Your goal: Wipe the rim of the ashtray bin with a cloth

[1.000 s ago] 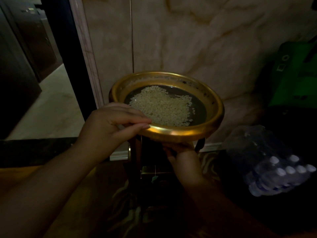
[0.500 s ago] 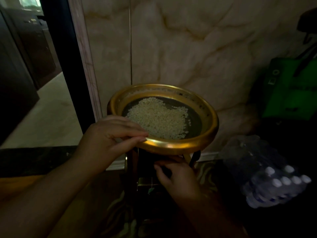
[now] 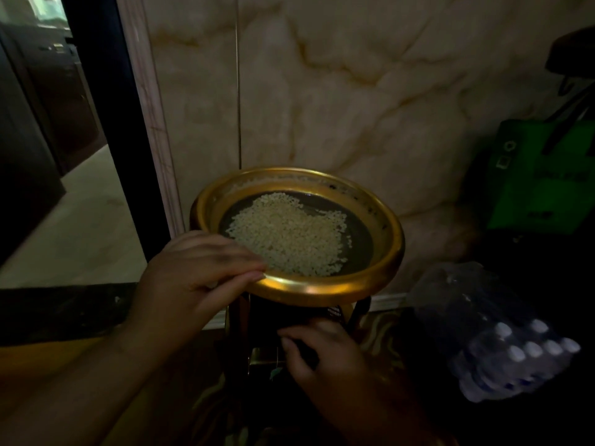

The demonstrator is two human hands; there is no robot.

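Observation:
The ashtray bin's gold bowl stands in front of me, its rim (image 3: 322,289) shining at the near side. Pale pebbles (image 3: 286,239) fill the dark tray inside. My left hand (image 3: 196,278) grips the near-left rim, thumb under the lip and fingers over the edge. My right hand (image 3: 322,352) is lower, fingers curled on the dark bin body (image 3: 273,320) below the bowl. No cloth shows in either hand.
A marble wall (image 3: 354,91) stands right behind the bin. A shrink-wrapped pack of water bottles (image 3: 502,336) lies on the floor to the right, a green bag (image 3: 547,175) behind it. A dark door frame (image 3: 106,123) and an open hallway are at the left.
My right hand dropped from under the bowl's near rim down to the bin body. The view tilted up, so the bowl sits lower in frame. My left hand kept its hold.

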